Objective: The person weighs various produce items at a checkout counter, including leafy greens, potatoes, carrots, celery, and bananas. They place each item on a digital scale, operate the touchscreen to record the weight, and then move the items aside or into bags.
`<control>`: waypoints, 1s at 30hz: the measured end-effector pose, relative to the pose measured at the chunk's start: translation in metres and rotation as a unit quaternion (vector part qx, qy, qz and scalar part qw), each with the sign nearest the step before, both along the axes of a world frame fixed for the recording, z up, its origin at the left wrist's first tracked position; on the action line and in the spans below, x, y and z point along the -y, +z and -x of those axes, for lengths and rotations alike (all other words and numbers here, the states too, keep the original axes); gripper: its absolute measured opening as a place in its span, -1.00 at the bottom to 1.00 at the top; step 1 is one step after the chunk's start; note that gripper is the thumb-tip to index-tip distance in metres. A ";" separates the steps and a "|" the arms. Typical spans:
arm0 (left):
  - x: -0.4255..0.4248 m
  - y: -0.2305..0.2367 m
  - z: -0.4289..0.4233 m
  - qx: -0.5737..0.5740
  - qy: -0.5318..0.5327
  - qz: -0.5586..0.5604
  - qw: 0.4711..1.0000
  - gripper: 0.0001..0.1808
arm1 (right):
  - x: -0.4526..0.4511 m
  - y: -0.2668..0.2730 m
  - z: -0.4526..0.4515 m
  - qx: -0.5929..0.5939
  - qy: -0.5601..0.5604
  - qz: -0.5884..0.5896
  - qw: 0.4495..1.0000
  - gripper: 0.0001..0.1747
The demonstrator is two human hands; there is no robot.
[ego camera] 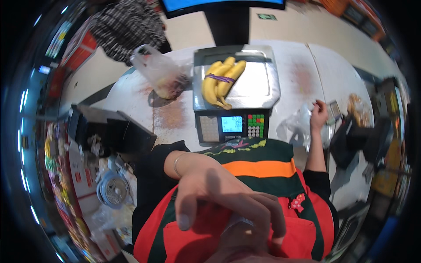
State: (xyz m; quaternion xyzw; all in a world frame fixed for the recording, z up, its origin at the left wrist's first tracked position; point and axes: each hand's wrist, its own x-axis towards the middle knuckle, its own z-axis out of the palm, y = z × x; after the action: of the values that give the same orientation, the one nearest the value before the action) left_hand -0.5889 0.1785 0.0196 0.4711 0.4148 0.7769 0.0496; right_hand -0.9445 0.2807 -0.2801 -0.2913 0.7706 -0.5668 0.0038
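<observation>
A bunch of bananas (218, 80), bound with purple tape, lies on the metal pan of a weighing scale (260, 85). The scale's lit display and keypad face me. My left hand (227, 197) is raised in front of the red and green apron, close under the camera, its fingers bent and apart with nothing visible between them. Over the right side of the white counter, my right hand (319, 115) has curled fingers, beside a clear plastic bag (300, 120); whether it grips the bag cannot be told. A filled translucent plastic bag (161, 74) stands left of the scale.
Across the white counter (289, 59) stands a person in a checked garment (128, 29). A dark monitor back or box (108, 131) is at the left, a small fan (113, 189) below it. Dark equipment (355, 138) and another filled bag (358, 107) are on the right.
</observation>
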 end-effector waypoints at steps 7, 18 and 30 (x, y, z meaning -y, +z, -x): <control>0.017 0.000 -0.020 0.043 -0.080 -0.020 0.996 -0.03 | 0.017 -0.003 -0.111 0.053 0.046 0.010 0.997 -0.77; 0.077 -0.016 -0.079 -0.037 0.017 -0.020 0.999 -0.42 | 0.095 0.057 -0.157 0.082 0.143 0.070 0.984 -0.80; 0.200 -0.228 -0.028 0.523 0.633 -0.056 0.568 -0.46 | 0.210 0.082 -0.240 0.544 0.269 0.000 0.795 -0.30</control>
State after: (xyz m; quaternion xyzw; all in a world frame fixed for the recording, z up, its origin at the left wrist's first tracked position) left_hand -0.5605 -0.0212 -0.2087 -0.3986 0.4645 0.7424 -0.2724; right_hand -0.7043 0.0705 -0.1982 -0.1310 0.5320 -0.6082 0.5743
